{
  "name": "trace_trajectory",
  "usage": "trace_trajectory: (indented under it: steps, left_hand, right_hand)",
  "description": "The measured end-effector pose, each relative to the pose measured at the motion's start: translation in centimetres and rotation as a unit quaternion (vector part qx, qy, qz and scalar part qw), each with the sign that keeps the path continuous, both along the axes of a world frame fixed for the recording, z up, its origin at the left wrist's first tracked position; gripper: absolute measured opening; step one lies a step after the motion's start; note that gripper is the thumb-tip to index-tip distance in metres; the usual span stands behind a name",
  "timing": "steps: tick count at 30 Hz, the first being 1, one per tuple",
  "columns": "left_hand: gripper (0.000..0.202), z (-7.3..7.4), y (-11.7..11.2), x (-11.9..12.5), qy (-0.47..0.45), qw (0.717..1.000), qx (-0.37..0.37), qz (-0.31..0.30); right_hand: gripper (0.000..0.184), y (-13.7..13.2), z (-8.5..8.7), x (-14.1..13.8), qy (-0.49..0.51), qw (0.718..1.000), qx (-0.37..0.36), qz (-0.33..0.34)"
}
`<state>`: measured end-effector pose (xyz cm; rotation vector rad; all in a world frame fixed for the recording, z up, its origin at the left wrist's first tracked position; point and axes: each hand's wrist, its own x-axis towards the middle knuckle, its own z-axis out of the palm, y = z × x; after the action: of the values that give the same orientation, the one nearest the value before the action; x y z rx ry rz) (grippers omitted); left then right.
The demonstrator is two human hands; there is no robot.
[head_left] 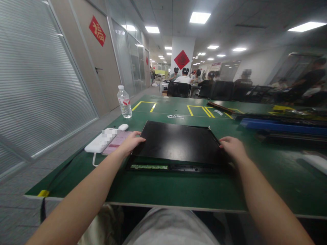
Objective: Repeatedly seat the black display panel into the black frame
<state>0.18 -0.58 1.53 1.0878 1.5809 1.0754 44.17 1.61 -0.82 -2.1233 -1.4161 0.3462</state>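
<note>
A flat black panel lies on the green table in front of me, its near edge raised a little over a black frame with a green circuit strip. My left hand grips the panel's left edge, fingers curled onto its top. My right hand holds the right edge the same way.
A white power bank, a phone with a pink screen and a small white object lie left of the panel. A water bottle stands behind them. Blue and black long parts lie at the right. Seated people work at the far tables.
</note>
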Motion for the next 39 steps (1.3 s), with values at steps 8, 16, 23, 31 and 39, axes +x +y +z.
trace_trajectory:
  steps: [8,16,23,31,39]
  left_hand:
    - [0.029,0.0,0.0,-0.1,0.011,1.0,0.005,-0.002]
    - [0.033,-0.8,0.4,-0.5,0.006,1.0,0.001,-0.009]
    - [0.036,-1.1,0.7,-0.7,0.01,1.0,0.017,-0.007]
    - [0.04,-1.6,1.2,-1.3,-0.015,0.997,0.081,0.001]
    - [0.026,-1.6,1.4,-2.1,0.245,0.957,0.156,0.002]
  right_hand:
    - [0.029,-0.2,0.1,-0.3,-0.01,1.0,-0.017,-0.003]
    - [0.029,-0.2,0.0,-0.1,-0.017,1.0,0.003,0.009]
    - [0.028,0.0,-0.1,0.1,0.006,1.0,0.005,0.009]
    - [0.028,0.1,-0.2,0.2,0.03,1.0,-0.002,0.0]
    - [0.027,0.3,-0.7,0.5,0.042,0.999,0.018,0.004]
